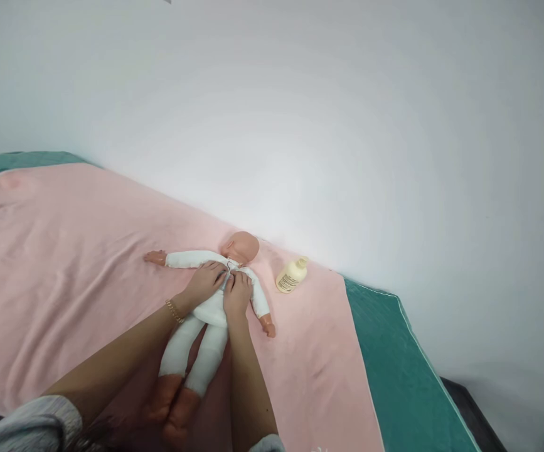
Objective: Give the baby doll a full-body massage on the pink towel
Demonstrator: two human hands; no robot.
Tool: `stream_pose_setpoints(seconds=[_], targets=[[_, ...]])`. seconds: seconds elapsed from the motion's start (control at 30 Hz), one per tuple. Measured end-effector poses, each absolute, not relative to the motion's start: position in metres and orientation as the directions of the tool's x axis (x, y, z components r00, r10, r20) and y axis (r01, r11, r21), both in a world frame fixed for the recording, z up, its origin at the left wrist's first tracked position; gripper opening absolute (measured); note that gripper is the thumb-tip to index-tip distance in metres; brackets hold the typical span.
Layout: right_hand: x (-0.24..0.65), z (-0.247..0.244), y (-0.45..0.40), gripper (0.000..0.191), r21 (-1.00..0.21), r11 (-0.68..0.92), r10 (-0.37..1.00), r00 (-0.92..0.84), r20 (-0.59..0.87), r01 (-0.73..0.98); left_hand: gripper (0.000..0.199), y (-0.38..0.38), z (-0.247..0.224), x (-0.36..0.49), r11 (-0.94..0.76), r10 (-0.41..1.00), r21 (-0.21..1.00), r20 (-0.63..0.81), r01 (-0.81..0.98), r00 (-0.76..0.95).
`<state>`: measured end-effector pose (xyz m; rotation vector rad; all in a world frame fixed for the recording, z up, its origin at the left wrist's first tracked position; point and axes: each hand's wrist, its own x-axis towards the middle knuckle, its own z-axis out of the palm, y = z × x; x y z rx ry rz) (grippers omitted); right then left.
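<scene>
From gray sleeves (pixel 29 422) at frame bottom, lays left hand (pixel 204 280) and right hand (pixel 238 292) on doll (pixel 211 311), lower center; cannot tell whether pinching.

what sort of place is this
Some indoor room, perhaps a bedroom, though the view can't settle it: a pink blanket is spread up against a pale wall, and a doll lies on it.

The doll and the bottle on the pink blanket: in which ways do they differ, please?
The doll is much larger than the bottle. The doll's body is white, while the bottle is pale yellow with dark print. The left hand and right hand are on the doll; neither touches the bottle. Both things rest on the pink blanket.
</scene>
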<state>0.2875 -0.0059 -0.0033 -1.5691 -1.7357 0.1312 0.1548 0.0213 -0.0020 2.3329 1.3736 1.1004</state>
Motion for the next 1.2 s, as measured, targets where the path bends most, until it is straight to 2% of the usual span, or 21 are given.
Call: stream_pose_setpoints(seconds=[0.3,0.63,0.8,0.93,1.07,1.2], targets=[[0.288,-0.003,-0.009,0.035,-0.562,0.276,0.871,0.044,0.489,0.780,0.027,0.020,-0.002,0.155,-0.522,0.835,0.516,0.472,0.679,0.283],[0.287,-0.001,-0.005,0.034,-0.573,0.243,0.896,0.046,0.442,0.783,0.027,0.022,-0.001,0.157,-0.499,0.851,0.551,0.457,0.669,0.259],[0.295,0.003,-0.018,0.036,-0.620,0.338,0.836,0.076,0.544,0.708,0.031,0.012,0.004,0.151,-0.523,0.833,0.578,0.503,0.626,0.231],[0.305,-0.004,-0.050,0.036,-0.675,0.391,0.784,0.159,0.601,0.626,0.029,-0.016,0.005,0.135,-0.578,0.801,0.633,0.561,0.515,0.209],[0.308,-0.017,-0.089,0.033,-0.674,0.479,0.770,0.099,0.630,0.563,0.024,-0.054,-0.002,0.121,-0.629,0.774,0.646,0.573,0.432,0.270],[0.303,-0.021,-0.109,0.034,-0.648,0.546,0.768,-0.009,0.640,0.531,0.028,-0.077,-0.011,0.118,-0.625,0.780,0.686,0.565,0.373,0.268]])
